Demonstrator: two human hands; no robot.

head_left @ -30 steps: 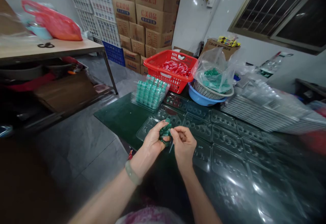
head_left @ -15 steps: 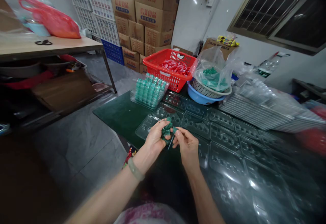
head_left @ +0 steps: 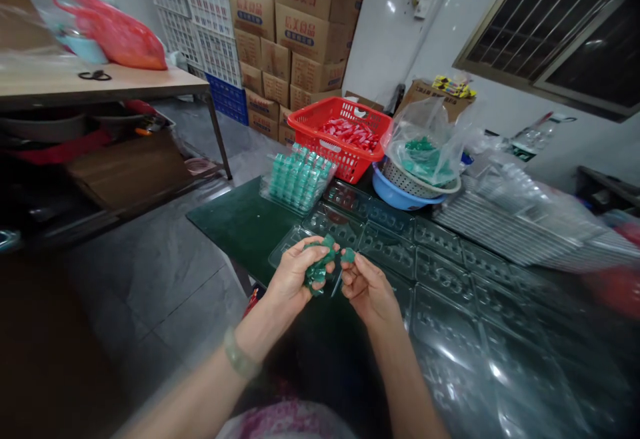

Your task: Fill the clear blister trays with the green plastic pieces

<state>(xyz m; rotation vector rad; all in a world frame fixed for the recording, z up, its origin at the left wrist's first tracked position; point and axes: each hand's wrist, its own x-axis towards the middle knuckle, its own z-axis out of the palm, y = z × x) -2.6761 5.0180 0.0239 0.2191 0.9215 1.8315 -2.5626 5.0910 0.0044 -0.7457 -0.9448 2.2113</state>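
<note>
My left hand (head_left: 294, 272) is closed around a clump of small green wrapped pieces (head_left: 316, 272), some poking out past the thumb and fingers. Close by on its right, my right hand (head_left: 369, 286) pinches one small green piece (head_left: 349, 255) between thumb and fingertips. Both hands are held over the near side of the dark green table (head_left: 230, 216). Beneath and beyond them lie clear plastic trays (head_left: 387, 247) with moulded hollows, laid out in rows. A stack of clear trays filled with green pieces (head_left: 300, 179) stands at the back left of these.
Behind the trays are a red basket (head_left: 345, 152) of red-and-white wrapped pieces and a blue basin (head_left: 395, 192) under a colander (head_left: 440, 188), with a plastic bag of green pieces in it. Stacked clear trays (head_left: 525, 219) lie at right. A second table (head_left: 165, 82) stands left.
My right hand has drawn slightly right from the left one, with the green piece in its fingertips now more visible. My left hand has shifted a little left. The whole view has moved slightly.
</note>
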